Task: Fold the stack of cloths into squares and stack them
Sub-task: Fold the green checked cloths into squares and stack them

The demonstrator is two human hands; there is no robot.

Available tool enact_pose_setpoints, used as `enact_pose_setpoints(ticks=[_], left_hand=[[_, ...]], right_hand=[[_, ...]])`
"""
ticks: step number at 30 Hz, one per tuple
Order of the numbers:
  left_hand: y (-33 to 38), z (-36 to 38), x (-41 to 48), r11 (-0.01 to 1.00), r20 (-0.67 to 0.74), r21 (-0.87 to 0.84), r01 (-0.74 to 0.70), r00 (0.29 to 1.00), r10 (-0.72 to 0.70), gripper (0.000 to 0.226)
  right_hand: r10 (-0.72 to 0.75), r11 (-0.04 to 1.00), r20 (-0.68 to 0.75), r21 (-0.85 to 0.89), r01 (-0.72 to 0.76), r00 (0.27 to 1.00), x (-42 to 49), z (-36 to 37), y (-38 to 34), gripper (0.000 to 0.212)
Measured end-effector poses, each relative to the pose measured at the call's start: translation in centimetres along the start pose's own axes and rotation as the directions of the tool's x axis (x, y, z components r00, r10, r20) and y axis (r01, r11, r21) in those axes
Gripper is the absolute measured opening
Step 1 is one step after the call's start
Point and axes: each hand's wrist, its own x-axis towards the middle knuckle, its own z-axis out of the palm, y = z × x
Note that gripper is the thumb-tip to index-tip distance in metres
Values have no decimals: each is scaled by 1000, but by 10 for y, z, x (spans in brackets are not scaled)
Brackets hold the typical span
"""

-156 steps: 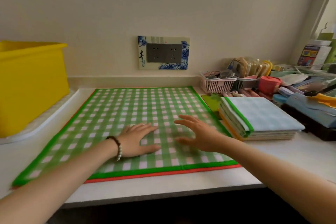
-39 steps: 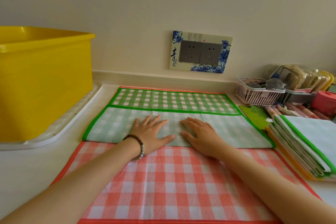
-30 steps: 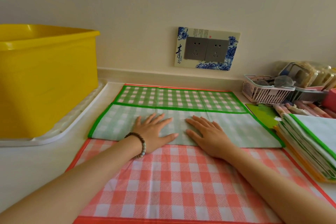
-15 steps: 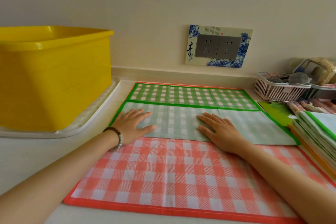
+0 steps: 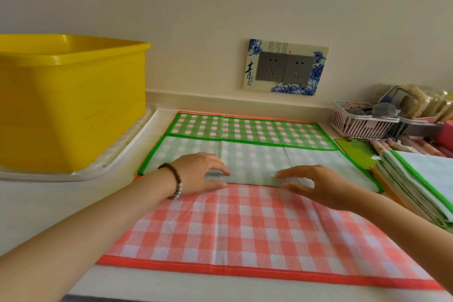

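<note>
A green checked cloth point(image 5: 255, 154) lies on the counter with its near part folded back over itself, pale underside up. Under it a red checked cloth point(image 5: 245, 228) lies spread flat, reaching toward me. My left hand point(image 5: 198, 174), with a bead bracelet on the wrist, and my right hand point(image 5: 318, 185) are arched over the near folded edge of the green cloth. On each hand the fingertips sit on top of the fold and the thumb at its edge, pinching it. A stack of folded cloths point(image 5: 416, 191) sits at the right.
A large yellow tub point(image 5: 73, 100) stands on a white tray point(image 5: 103, 167) at the left. A pink basket point(image 5: 360, 127) and assorted clutter sit at the back right. A wall socket plate point(image 5: 284, 68) is behind. The counter's front edge runs just below the red cloth.
The green cloth's near part was folded back, uncovering the red cloth. In the last second my flat hands smoothed the fold, then came inward and arched up, taking the folded edge.
</note>
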Motion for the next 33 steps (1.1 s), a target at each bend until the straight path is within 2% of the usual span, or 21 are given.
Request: enact_pose_setpoints(ticks=[3, 6, 8, 16, 20, 26, 28, 30, 33], left_hand=[[2, -3, 1, 996, 21, 87, -4, 1000, 3, 39], [4, -5, 1, 994, 13, 108, 21, 1000, -23, 36], [6, -6, 0, 996, -3, 76, 43, 999, -43, 32], [2, -14, 0, 987, -51, -132, 92, 994, -99, 27], [9, -37, -2, 964, 12, -244, 109, 994, -110, 22], [23, -81, -9, 967, 221, -217, 137, 971, -88, 9], [30, -94, -11, 966, 241, -212, 146, 966, -93, 9], [30, -100, -9, 956, 186, -263, 133, 979, -86, 14], [25, -96, 2, 933, -89, -356, 59, 991, -96, 14]], right_hand=[[1, 1000, 11, -9, -1, 1000, -7, 0, 6, 54], [0, 1000, -18, -2, 0, 1000, -8, 2, 11, 47], [-6, 1000, -36, -3, 6, 999, -7, 3, 13, 38], [13, 998, -148, -57, -22, 989, 2, 0, 15, 28], [16, 999, 1, 39, -16, 1000, 3, -24, 12, 20], [22, 988, 293, 138, -66, 956, -6, -72, -2, 12], [32, 977, 360, 185, -105, 932, -9, -88, -9, 21], [28, 972, 350, 211, -108, 936, -7, -99, -12, 24], [39, 990, 161, 131, -60, 986, 8, -103, -10, 12]])
